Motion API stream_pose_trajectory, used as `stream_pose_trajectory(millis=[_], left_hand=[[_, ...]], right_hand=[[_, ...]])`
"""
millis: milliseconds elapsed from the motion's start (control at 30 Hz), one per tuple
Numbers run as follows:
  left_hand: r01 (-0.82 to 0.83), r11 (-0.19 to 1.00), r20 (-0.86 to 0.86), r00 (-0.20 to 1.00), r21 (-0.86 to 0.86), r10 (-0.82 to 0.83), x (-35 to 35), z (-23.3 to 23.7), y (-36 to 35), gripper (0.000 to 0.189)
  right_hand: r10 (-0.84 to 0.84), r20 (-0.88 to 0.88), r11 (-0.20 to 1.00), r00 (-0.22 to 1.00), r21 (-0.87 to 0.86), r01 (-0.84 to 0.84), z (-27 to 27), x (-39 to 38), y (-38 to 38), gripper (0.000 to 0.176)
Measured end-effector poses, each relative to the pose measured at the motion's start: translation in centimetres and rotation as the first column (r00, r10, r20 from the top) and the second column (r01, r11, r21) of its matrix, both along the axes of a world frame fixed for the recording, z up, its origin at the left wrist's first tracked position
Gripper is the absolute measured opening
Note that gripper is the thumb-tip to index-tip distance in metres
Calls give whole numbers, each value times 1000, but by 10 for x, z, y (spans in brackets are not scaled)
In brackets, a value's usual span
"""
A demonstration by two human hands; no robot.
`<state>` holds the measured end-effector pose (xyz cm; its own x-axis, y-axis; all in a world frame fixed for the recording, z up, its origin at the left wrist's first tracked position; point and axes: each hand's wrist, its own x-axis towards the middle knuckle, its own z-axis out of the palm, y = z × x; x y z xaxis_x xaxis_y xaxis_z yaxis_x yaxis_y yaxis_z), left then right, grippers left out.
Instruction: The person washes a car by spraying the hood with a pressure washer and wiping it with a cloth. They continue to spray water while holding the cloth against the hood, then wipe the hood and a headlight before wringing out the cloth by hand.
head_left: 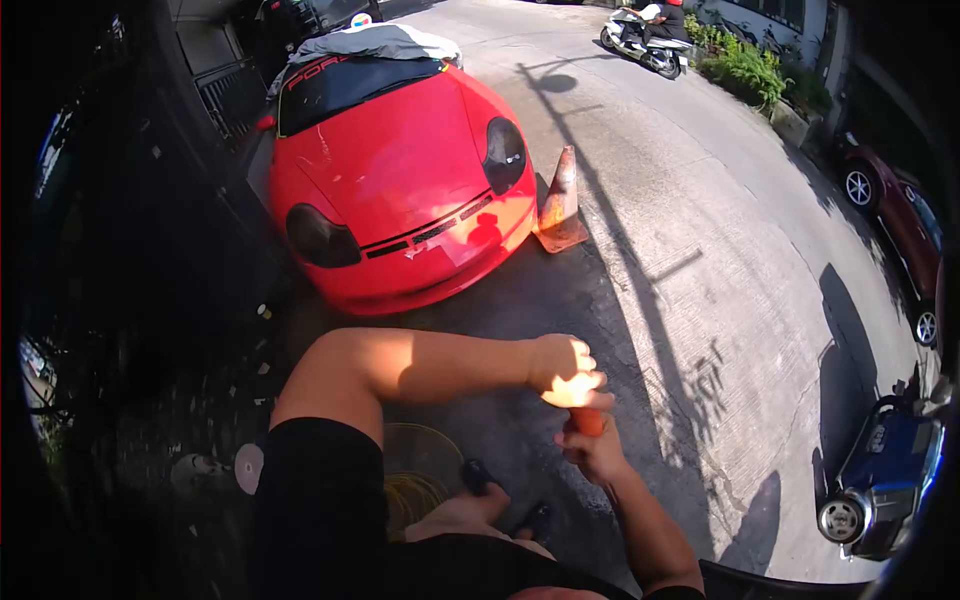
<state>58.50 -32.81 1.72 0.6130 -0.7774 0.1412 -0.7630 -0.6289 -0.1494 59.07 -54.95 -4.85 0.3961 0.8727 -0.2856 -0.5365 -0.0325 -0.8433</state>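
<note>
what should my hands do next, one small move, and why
Perhaps ease the left hand slightly off the orange object while the right hand holds it: the left fingers are curled at its far end and seem to hide part of it.

Black top (pixel 470 560), loose black short sleeve (pixel 318 480) on the left arm, dark rounded footwear (pixel 480 477)

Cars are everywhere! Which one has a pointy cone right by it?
The bright red car, with the grey cover on top: the orange cone is beside its front. The maroon car at the right has none.
</note>
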Motion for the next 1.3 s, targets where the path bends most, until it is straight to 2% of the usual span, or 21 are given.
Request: stream_pose_trajectory(millis=[67, 133, 167, 233, 367, 467, 567, 633, 667, 700, 767, 867, 933, 967, 1033, 1067, 1100, 1133, 1200, 1233, 1300], left_hand=[[155, 988, 140, 978, -4, -153, -7, 19, 38, 25], [212, 977, 217, 952, 36, -214, -14, 41, 69, 23], [189, 982, 223, 956, 25, -190, -21, 48, 84, 22], [153, 988, 243, 958, 17, -153, -34, 57, 123, 21], [40, 965, 463, 882, -261, 89, -77, 43, 195, 18], [-22, 887, 561, 767, -462, 311, -108, 45, 238, 23], [-40, 780, 579, 647, -624, 496, -146, 45, 268, 38], [-155, 691, 520, 549, -706, 654, -165, -3, 296, 43], [-201, 639, 488, 492, -742, 721, -174, -25, 308, 45], [-320, 592, 391, 511, -740, 765, -193, -35, 311, 49], [-521, 465, 186, 499, -716, 846, -229, -52, 317, 52], [-745, 194, -198, 402, -638, 894, -264, -86, 305, 51], [-843, 54, -456, 342, -534, 822, -275, -99, 309, 49], [-860, -12, -591, 340, -509, 732, -280, -101, 316, 50], [-898, -126, -812, 313, -422, 493, -289, -104, 335, 51], [-927, -202, -904, 231, -317, 359, -295, -113, 351, 52], [-946, -258, -967, 142, -196, 211, -302, -130, 373, 52], [-953, -297, -997, 49, -63, 56, -308, -142, 391, 53], [-955, -174, -833, 111, -241, 543, -322, -150, 408, 53], [-950, -78, -651, 147, -304, 745, -322, -146, 424, 52], [-842, -274, -828, 305, -465, 471, -288, -82, 433, 52]], right_hand=[[81, -161, 996, 984, 46, -75, 13, -12, 32, 26], [191, -341, 979, 920, 137, -152, 25, -26, 69, 32], [285, -299, 948, 911, 227, -222, 17, -30, 88, 29], [367, -380, 916, 849, 303, -261, 25, -40, 125, 29], [503, -581, 855, 640, 446, -266, 42, -70, 200, 28], [681, -568, 714, 463, 654, -248, 59, -90, 260, 27], [706, -469, 689, 531, 629, -360, 66, -102, 302, 24], [598, -257, 801, 759, 222, -556, 63, -77, 331, 21], [562, -101, 824, 821, -13, -566, 60, -61, 343, 22], [571, 128, 821, 811, -116, -560, 59, -49, 353, 25], [541, 551, 838, 635, -294, -459, 53, -32, 379, 35], [400, 528, 912, 749, -149, -382, 4, -37, 396, 41], [317, 673, 931, 668, -84, -356, -20, -44, 412, 40], [270, 737, 937, 620, -52, -347, -28, -48, 421, 40], [296, 734, 923, 612, -54, -382, -35, -53, 443, 39], [307, 733, 916, 608, -55, -397, -38, -54, 455, 39], [323, 698, 909, 639, -41, -414, -40, -54, 467, 29], [351, 734, 891, 581, -71, -449, -37, -52, 481, 27], [401, 799, 843, 448, -131, -521, -25, -41, 516, 25], [426, 772, 835, 471, -136, -532, -22, -40, 536, 27], [352, 793, 847, 497, -44, -530, -22, -42, 578, 29]])
